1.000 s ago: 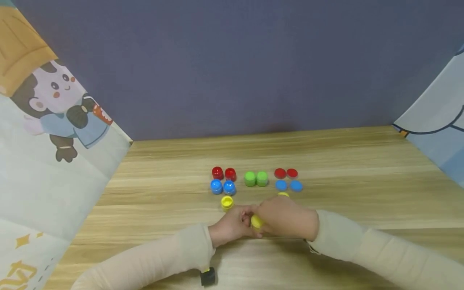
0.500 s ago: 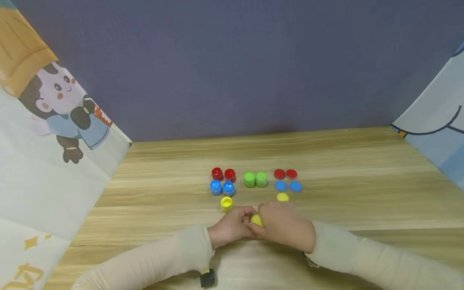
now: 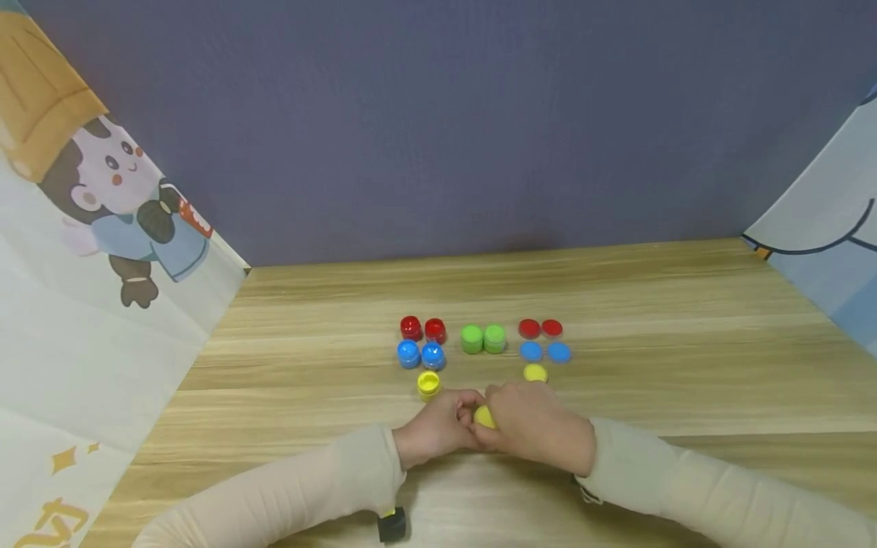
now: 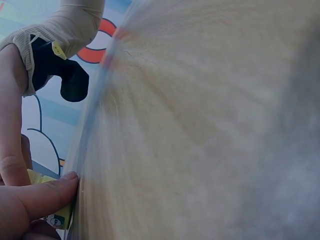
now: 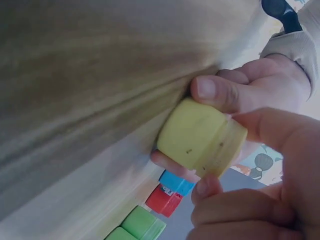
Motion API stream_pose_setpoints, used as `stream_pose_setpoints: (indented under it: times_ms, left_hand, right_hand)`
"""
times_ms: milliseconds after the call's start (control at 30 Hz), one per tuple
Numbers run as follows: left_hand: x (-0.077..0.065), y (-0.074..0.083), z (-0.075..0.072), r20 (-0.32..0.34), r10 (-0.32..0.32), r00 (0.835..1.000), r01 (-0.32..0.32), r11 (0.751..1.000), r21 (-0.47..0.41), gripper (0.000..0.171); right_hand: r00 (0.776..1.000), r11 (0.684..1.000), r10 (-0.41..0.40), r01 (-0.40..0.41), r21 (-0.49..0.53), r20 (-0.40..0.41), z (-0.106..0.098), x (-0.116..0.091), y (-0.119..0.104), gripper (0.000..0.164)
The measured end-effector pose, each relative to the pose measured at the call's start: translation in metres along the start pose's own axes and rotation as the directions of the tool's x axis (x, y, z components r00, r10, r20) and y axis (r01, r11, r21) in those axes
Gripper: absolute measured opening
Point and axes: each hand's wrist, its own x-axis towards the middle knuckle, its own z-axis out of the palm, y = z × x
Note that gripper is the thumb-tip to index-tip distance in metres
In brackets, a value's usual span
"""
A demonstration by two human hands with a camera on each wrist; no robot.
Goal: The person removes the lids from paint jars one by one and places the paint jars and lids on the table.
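Between the two hands is a small yellow jar [image 5: 192, 132] with its yellow lid [image 5: 225, 147] on. The left hand [image 3: 441, 426] grips the jar's body from the left, thumb and fingers on opposite sides. Coming from the right, the right hand [image 3: 537, 426] pinches the lid between thumb and forefinger. In the head view the right hand covers part of the lid. Just beyond the left hand stands a lidless yellow jar [image 3: 428, 385]. A loose yellow lid [image 3: 535, 373] lies on the table beyond the right hand.
Farther back on the wooden table [image 3: 315, 304] stand open red jars [image 3: 411, 328], open blue jars [image 3: 408, 354] and green lidded jars [image 3: 472, 339]. Red lids [image 3: 530, 329] and blue lids [image 3: 530, 351] lie to their right. A dark panel [image 3: 479, 129] rises behind the table.
The right hand has shifted slightly and turned about the yellow jar's lid, uncovering the loose yellow lid behind it. The left hand stays in place; little differs over the last half second.
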Motion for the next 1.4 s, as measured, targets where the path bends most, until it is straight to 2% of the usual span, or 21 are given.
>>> stream_pose_setpoints:
  times_ms: [167,367,500,600,700,833,900,1000,1133,1267,1400]
  left_hand:
    - [0.000,0.000,-0.002,0.014,-0.009,1.000,0.009,1.000,0.008,0.029]
    - [0.000,0.000,-0.003,0.021,-0.012,1.000,0.011,1.000,0.027,0.036]
    - [0.000,0.000,-0.003,0.026,-0.015,1.000,0.015,1.000,0.003,0.047]
    - [0.000,0.000,-0.003,0.023,-0.016,1.000,0.017,1.000,-0.006,0.050]
    - [0.000,0.000,-0.002,0.015,-0.018,1.000,0.018,1.000,-0.005,0.049]
    - [0.001,-0.001,-0.002,0.009,-0.014,1.000,0.014,1.000,-0.008,0.044]
    - [0.001,-0.001,-0.001,0.011,-0.014,1.000,0.014,1.000,-0.011,0.045]
    - [0.002,-0.001,-0.002,0.018,-0.016,1.000,0.017,1.000,-0.015,0.051]
    - [0.004,-0.002,-0.002,0.031,-0.019,0.999,0.020,0.999,-0.030,0.054]
    - [0.005,-0.002,-0.002,0.018,-0.033,0.999,0.033,0.999,-0.021,0.048]
    - [0.006,-0.003,-0.001,0.005,-0.040,0.999,0.040,0.999,-0.006,0.039]
  right_hand:
    - [0.998,1.000,-0.027,0.027,-0.014,0.058,-0.004,0.003,0.002,0.026]
    - [0.995,0.998,-0.061,0.059,0.024,0.085,-0.009,0.003,0.004,0.027]
    - [0.989,0.994,-0.109,0.108,0.014,0.102,-0.012,0.003,0.005,0.027]
    - [0.980,0.989,-0.140,0.145,-0.030,0.140,-0.016,0.003,0.006,0.029]
    - [0.969,0.976,-0.152,0.177,-0.124,0.193,-0.020,0.003,0.007,0.035]
    - [0.957,0.933,-0.183,0.241,-0.268,0.224,-0.024,0.003,0.008,0.038]
    - [0.956,0.926,-0.202,0.257,-0.275,0.214,-0.024,0.003,0.010,0.039]
    - [0.961,0.949,-0.214,0.247,-0.197,0.176,-0.022,0.004,0.012,0.042]
    - [0.972,0.968,-0.210,0.222,-0.120,0.100,-0.013,0.005,0.012,0.035]
    - [0.984,0.974,-0.175,0.177,-0.140,0.031,-0.006,0.003,0.010,0.033]
    - [0.992,0.982,-0.125,0.123,-0.144,-0.004,-0.002,0.001,0.009,0.037]
